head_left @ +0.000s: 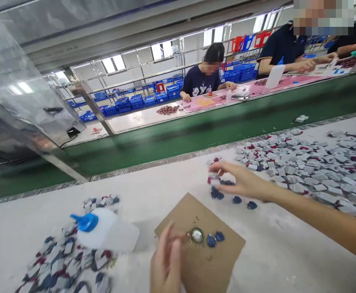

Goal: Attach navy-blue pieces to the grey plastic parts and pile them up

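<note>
My right hand (242, 181) reaches over the far part of the table, its thumb and fingers around a small white and dark-red piece (213, 179), blurred by motion. Dark blue pieces (217, 193) lie just below those fingers. My left hand (167, 260) is at the left edge of a brown cardboard sheet (210, 274), fingers loosely stretched and slightly smeared, with nothing visible in them. On the cardboard sits a round ornament (197, 235) with a pale centre and dark beaded rim. Two dark blue pieces (211, 240) lie beside it, with tiny bits above.
A white bottle (111, 230) with a blue nozzle lies at the left, among a pile of white, red and blue pieces (57, 266). A larger pile (315, 162) covers the right. Beyond a green conveyor belt (166, 138), several people work at another table.
</note>
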The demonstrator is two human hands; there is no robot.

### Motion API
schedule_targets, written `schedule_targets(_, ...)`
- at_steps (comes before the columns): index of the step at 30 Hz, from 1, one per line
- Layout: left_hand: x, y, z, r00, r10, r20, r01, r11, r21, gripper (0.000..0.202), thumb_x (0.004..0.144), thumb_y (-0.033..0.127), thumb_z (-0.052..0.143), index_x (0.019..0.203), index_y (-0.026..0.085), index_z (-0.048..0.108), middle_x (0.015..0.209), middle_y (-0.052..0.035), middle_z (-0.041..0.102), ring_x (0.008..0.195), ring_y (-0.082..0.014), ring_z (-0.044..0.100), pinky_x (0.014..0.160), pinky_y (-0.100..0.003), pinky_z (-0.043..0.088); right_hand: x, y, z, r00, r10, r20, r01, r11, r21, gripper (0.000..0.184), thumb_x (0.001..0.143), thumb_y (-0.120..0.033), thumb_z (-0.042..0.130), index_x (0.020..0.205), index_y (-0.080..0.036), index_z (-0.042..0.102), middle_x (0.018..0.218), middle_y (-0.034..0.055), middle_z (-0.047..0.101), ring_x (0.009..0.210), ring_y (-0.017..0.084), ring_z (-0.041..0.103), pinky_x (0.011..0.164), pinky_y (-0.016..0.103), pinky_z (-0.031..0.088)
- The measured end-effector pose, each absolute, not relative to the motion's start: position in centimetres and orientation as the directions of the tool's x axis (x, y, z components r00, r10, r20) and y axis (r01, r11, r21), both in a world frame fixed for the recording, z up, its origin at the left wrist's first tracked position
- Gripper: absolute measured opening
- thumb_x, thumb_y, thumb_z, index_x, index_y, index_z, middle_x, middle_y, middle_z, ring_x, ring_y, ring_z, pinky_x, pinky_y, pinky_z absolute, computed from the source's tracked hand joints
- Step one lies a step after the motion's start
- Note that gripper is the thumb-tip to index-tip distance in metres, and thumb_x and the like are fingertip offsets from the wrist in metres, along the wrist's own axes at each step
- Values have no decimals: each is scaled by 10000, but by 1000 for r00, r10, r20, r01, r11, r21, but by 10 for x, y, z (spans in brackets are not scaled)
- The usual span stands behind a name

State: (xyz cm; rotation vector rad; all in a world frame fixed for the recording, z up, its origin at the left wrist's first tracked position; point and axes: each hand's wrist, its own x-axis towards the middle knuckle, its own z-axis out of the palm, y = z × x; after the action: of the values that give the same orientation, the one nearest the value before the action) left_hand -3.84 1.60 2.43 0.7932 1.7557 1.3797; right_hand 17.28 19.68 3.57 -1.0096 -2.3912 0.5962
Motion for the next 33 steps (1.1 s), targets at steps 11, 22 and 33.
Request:
schedule_targets(11,-20,6,29,-122,922,-369,-595,230,770,264,684,340,670,872,155,676,816,-50,639,679,-114,579,448,-157,448,160,134,26,-641,732,231,638,675,-370,428,833,-420,459,1208,-213,457,1099,114,568,985,245,535,771,366,456)
schedule_targets(22,-48,-17,24,-317,823,-471,-658,167,735,332,553,269,776,857,168,691,958,-72,639,777,-117,574,467,-133,455,153,162,-5,-641,751,156,761,649,3,188,813,-226,424,897,-167,582,843,84,609,745,208,582,526,269,392)
schedule_targets(33,-57,-26,-1,-355,798,-487,-680,137,721,302,538,259,780,804,144,693,884,-62,641,719,-118,568,514,-180,495,153,147,-11,-726,674,139,687,721,88,218,814,-123,383,862,-157,593,832,105,600,739,205,559,565,273,379)
